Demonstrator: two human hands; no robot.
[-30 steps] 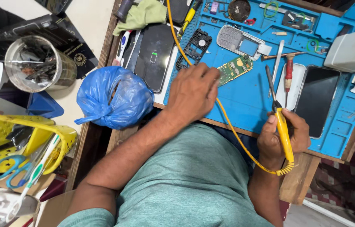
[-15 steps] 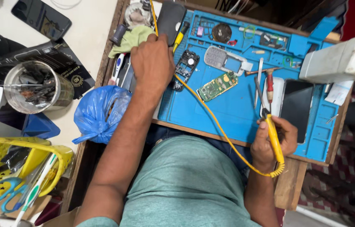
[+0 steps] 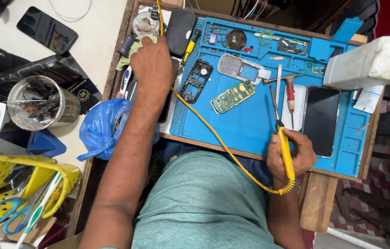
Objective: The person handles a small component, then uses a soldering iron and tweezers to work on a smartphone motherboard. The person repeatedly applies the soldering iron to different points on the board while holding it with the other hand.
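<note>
Head view: the right hand (image 3: 291, 157) at the blue mat's (image 3: 250, 124) lower edge is closed around a yellow soldering iron (image 3: 284, 146), tip over bare mat beside the green circuit board (image 3: 233, 96). The left hand (image 3: 153, 64) reaches to the upper left edge, fingertips on a green cloth (image 3: 130, 57); its grip is hidden. A white block (image 3: 370, 62) crowds the right edge.

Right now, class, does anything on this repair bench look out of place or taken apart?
Yes. A small phone lies dismantled on the blue mat: its green circuit board askew beside the black frame and grey keypad cover. The soldering iron's yellow cord trails across the mat.
</note>
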